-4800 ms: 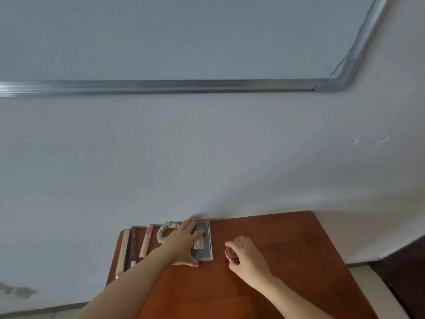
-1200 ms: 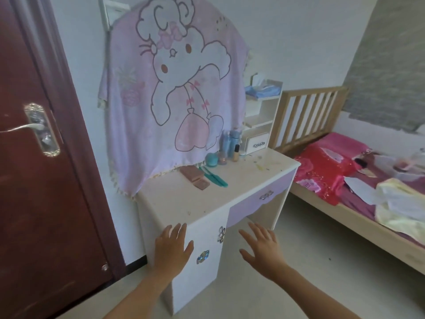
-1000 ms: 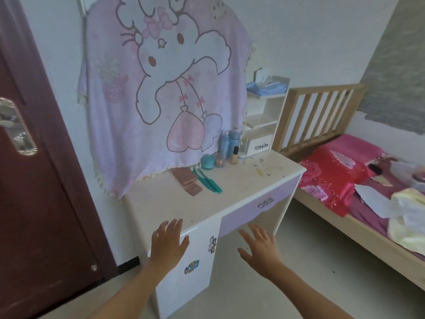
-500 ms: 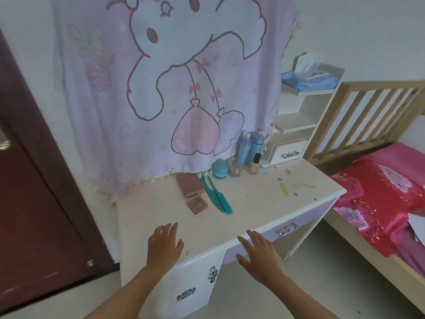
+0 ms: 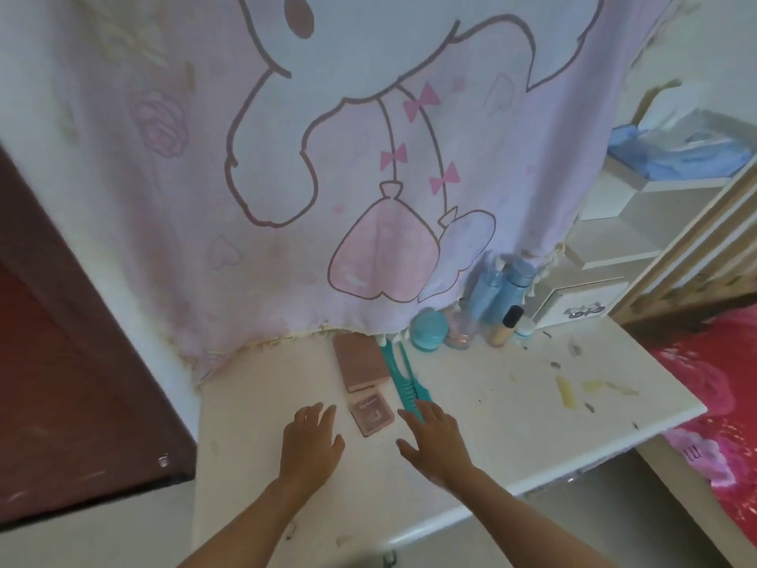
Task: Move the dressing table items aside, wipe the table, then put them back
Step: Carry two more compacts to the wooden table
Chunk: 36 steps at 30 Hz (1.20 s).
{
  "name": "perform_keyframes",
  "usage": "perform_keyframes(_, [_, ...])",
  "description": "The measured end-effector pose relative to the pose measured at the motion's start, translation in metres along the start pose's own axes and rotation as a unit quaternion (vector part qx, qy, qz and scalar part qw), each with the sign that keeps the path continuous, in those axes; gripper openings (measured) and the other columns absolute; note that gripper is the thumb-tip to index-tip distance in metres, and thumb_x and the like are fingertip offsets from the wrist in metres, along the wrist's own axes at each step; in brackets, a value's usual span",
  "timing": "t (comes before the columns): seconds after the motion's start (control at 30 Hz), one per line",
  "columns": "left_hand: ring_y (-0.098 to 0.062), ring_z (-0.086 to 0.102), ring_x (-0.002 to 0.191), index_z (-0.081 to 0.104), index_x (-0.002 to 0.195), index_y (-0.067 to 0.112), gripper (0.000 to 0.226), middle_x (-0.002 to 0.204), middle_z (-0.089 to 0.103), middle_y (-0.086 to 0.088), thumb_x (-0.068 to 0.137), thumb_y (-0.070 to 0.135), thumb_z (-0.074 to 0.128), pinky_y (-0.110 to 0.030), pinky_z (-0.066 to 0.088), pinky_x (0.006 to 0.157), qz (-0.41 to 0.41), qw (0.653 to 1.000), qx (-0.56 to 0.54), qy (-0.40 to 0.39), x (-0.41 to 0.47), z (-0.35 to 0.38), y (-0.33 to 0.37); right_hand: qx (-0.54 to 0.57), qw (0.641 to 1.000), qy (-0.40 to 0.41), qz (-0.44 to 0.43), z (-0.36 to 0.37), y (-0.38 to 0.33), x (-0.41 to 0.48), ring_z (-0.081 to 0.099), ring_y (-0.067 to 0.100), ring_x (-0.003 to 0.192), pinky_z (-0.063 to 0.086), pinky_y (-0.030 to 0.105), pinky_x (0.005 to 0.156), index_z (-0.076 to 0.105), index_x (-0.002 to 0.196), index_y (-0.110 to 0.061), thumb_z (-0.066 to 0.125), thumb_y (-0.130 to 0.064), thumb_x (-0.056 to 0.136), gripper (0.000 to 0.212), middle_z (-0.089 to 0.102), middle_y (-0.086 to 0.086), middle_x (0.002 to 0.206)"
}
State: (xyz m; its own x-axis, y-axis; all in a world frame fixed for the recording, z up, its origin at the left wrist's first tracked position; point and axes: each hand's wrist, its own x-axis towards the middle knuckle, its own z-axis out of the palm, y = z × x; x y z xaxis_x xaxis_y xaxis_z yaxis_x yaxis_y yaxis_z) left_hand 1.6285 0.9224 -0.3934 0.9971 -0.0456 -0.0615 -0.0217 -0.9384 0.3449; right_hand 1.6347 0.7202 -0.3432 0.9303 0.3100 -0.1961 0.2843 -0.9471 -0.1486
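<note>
My left hand and right hand hover empty over the dressing table.
Fingers straight, gripping nothing, they flank the pink compact, probably to start clearing.

Left hand, right hand: both extended forward, fingers straight, empty.

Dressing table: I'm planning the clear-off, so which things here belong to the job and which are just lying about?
Job: dressing table, teal comb, large pink case, small pink compact, teal jar, blue bottles, foundation bottle.
Lying about: cartoon cloth, door, shelf unit, red bedding.
</note>
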Motion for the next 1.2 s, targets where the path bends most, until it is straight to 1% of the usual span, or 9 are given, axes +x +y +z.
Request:
perform_keyframes(0.07, [-0.033, 0.038, 0.131, 0.044, 0.136, 0.009, 0.068, 0.142, 0.041, -0.014, 0.075, 0.035, 0.03, -0.043, 0.037, 0.102, -0.013, 0.998, -0.002, -0.056, 0.004, 0.001, 0.011, -0.01, 1.0, 0.003, -0.012, -0.004, 0.01, 0.024, 0.022, 0.019, 0.139, 0.025, 0.035, 0.11, 0.032, 0.14, -0.022, 0.043, -0.039, 0.093, 0.051, 0.025, 0.003, 0.151])
perform_keyframes(0.13, [-0.026, 0.035, 0.134, 0.04, 0.138, 0.014, 0.065, 0.145, 0.037, -0.006, 0.078, 0.037, 0.033, -0.037, 0.034, 0.105, -0.003, 1.0, 0.01, -0.019, 0.013, 0.013, 0.015, -0.008, 1.0, -0.007, -0.028, -0.01, 0.017, 0.048, 0.023, 0.021, 0.138, 0.024, 0.035, 0.109, 0.031, 0.14, -0.022, 0.044, -0.037, 0.093, 0.051, 0.025, 0.004, 0.151])
perform_keyframes(0.23, [-0.014, 0.067, 0.088, 0.053, 0.105, 0.028, 0.055, 0.099, 0.067, 0.008, 0.053, 0.045, 0.058, -0.021, 0.053, 0.069, 0.079, 0.997, -0.001, -0.003, 0.03, 0.022, 0.021, -0.007, 0.999, -0.023, -0.048, -0.017, 0.026, 0.083, 0.02, 0.023, 0.139, 0.021, 0.037, 0.111, 0.028, 0.143, -0.022, 0.042, -0.036, 0.094, 0.053, 0.019, 0.007, 0.154])
perform_keyframes(0.33, [-0.003, 0.05, 0.089, 0.049, 0.103, 0.037, 0.055, 0.093, 0.065, 0.019, 0.054, 0.063, 0.04, -0.012, 0.049, 0.066, 0.086, 0.996, -0.004, -0.038, 0.041, 0.028, 0.029, -0.005, 0.995, -0.044, -0.094, -0.02, 0.035, 0.111, 0.023, 0.024, 0.138, 0.024, 0.038, 0.11, 0.025, 0.144, -0.021, 0.043, -0.033, 0.094, 0.055, 0.021, 0.008, 0.153])
perform_keyframes(0.4, [-0.003, 0.042, 0.092, 0.046, 0.104, 0.036, 0.063, 0.094, 0.064, 0.019, 0.051, 0.069, 0.037, -0.011, 0.047, 0.069, 0.073, 0.995, 0.015, -0.06, 0.047, 0.035, 0.033, -0.003, 0.988, -0.048, -0.145, -0.019, 0.04, 0.125, 0.029, 0.028, 0.135, 0.029, 0.038, 0.106, 0.03, 0.143, -0.017, 0.047, -0.03, 0.092, 0.055, 0.028, 0.011, 0.149])
perform_keyframes(0.53, [-0.003, 0.042, 0.083, 0.045, 0.104, 0.031, 0.069, 0.088, 0.065, 0.015, 0.043, 0.056, 0.064, -0.013, 0.036, 0.066, 0.052, 0.999, -0.001, -0.017, 0.048, 0.04, 0.037, -0.024, 0.966, -0.09, -0.239, -0.019, 0.043, 0.148, 0.029, 0.03, 0.133, 0.03, 0.039, 0.105, 0.03, 0.142, -0.014, 0.051, -0.028, 0.089, 0.058, 0.026, 0.012, 0.149])
perform_keyframes(0.6, [-0.003, 0.04, 0.082, 0.045, 0.105, 0.03, 0.061, 0.086, 0.066, 0.014, 0.049, 0.052, 0.055, -0.01, 0.042, 0.059, 0.016, 1.0, 0.0, 0.002, 0.042, 0.034, 0.036, -0.037, 0.962, -0.096, -0.255, -0.018, 0.038, 0.157, 0.022, 0.027, 0.137, 0.026, 0.039, 0.108, 0.027, 0.143, -0.017, 0.049, -0.037, 0.09, 0.061, 0.02, 0.009, 0.152])
perform_keyframes(0.8, [-0.005, 0.047, 0.082, 0.046, 0.107, 0.028, 0.059, 0.086, 0.066, 0.012, 0.052, 0.05, 0.038, -0.012, 0.047, 0.058, -0.095, 0.994, 0.033, 0.043, 0.016, 0.02, 0.028, -0.033, 0.976, -0.099, -0.192, -0.009, 0.005, 0.159, 0.014, 0.04, 0.138, 0.023, 0.049, 0.108, 0.022, 0.144, -0.023, 0.043, -0.062, 0.085, 0.073, 0.009, 0.01, 0.154])
perform_keyframes(1.2, [-0.012, 0.067, 0.074, 0.05, 0.108, 0.024, 0.07, 0.09, 0.068, 0.006, 0.044, 0.05, 0.064, -0.021, 0.053, 0.057, -0.137, 0.986, 0.074, 0.063, -0.015, -0.003, 0.01, 0.005, 0.978, -0.13, -0.165, 0.001, -0.025, 0.14, 0.014, 0.042, 0.133, 0.028, 0.045, 0.105, 0.025, 0.141, -0.024, 0.053, -0.042, 0.083, 0.067, -0.001, 0.016, 0.153])
